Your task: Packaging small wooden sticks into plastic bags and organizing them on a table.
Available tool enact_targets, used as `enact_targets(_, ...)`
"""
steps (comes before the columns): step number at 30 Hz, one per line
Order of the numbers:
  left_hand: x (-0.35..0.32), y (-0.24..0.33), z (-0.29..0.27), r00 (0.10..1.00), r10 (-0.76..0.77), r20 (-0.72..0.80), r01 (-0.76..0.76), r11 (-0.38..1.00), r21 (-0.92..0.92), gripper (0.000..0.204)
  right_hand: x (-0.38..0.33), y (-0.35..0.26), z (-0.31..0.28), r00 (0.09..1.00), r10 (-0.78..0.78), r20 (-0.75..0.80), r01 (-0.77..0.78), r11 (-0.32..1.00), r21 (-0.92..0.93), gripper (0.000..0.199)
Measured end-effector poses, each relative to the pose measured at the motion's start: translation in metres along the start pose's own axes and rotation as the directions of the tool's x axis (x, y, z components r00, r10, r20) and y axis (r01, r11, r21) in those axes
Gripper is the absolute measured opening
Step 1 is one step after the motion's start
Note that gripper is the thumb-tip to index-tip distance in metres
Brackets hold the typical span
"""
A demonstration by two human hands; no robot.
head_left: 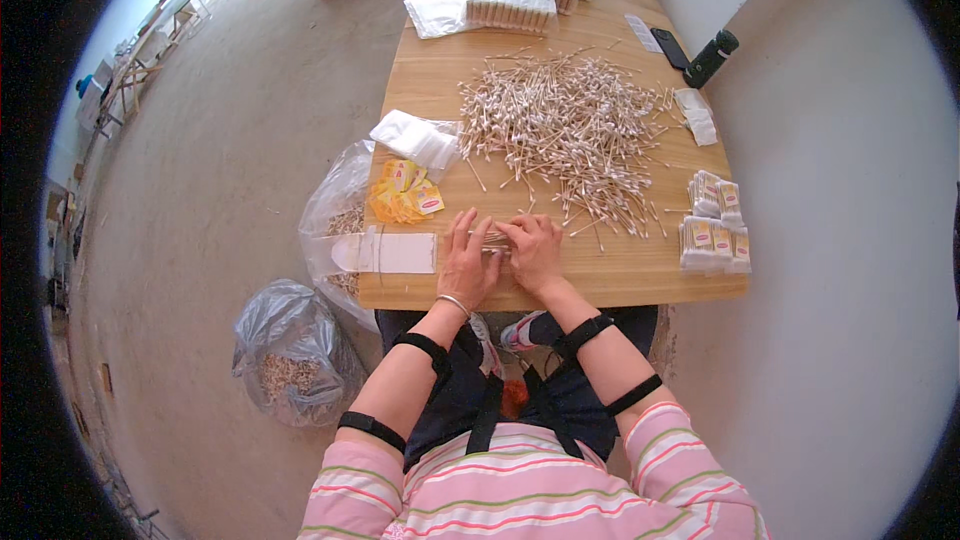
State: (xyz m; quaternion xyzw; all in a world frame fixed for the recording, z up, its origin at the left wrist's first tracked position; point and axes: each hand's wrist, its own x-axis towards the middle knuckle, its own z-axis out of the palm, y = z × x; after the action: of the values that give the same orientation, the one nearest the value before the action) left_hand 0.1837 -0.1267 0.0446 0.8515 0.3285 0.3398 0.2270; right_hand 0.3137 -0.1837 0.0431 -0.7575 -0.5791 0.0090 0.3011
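Observation:
At the near edge of the table, my left hand [468,260] and my right hand [535,250] close in from both sides on a small bundle of cotton swabs [494,240]. Fingers of both hands curl round the sticks, which lie crosswise between them; part of the bundle is hidden. Just beyond my hands spreads a big loose heap of cotton swabs [570,120]. Left of my left hand lies a white flat card or board [405,253]. A pile of yellow printed cards [404,194] sits above it, with a stack of clear-white plastic sleeves [418,139] farther up.
Packed swab bags [714,245] stand at the right edge. Larger swab packs [510,6] lie at the far end. A dark bottle [711,59] and a phone [670,48] are by the wall. A plastic bag of swabs [290,375] rests on the floor at left.

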Motion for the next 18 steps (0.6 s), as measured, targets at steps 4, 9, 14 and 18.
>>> enact_targets(4, -0.001, -0.006, 0.0, 0.996, 0.026, 0.082, -0.024, 0.999, -0.028, 0.048, -0.008, 0.001, 0.004, 0.981, 0.107, -0.161, -0.077, 0.98, 0.181, 0.038)
enact_targets(9, -0.001, -0.009, 0.001, 0.989, 0.028, 0.143, -0.019, 0.998, -0.063, 0.041, -0.011, 0.008, 0.006, 0.991, 0.066, -0.119, -0.045, 0.984, 0.171, 0.039)
enact_targets(14, -0.002, -0.013, 0.003, 0.993, 0.071, 0.091, -0.062, 0.992, -0.106, 0.029, 0.0, 0.003, 0.002, 0.979, 0.085, -0.186, -0.066, 0.992, 0.105, 0.032)
enact_targets(18, -0.001, -0.01, 0.003, 0.997, 0.049, 0.051, -0.041, 0.989, -0.141, 0.023, 0.014, 0.027, -0.005, 0.99, -0.105, -0.095, 0.106, 0.994, -0.001, 0.019)
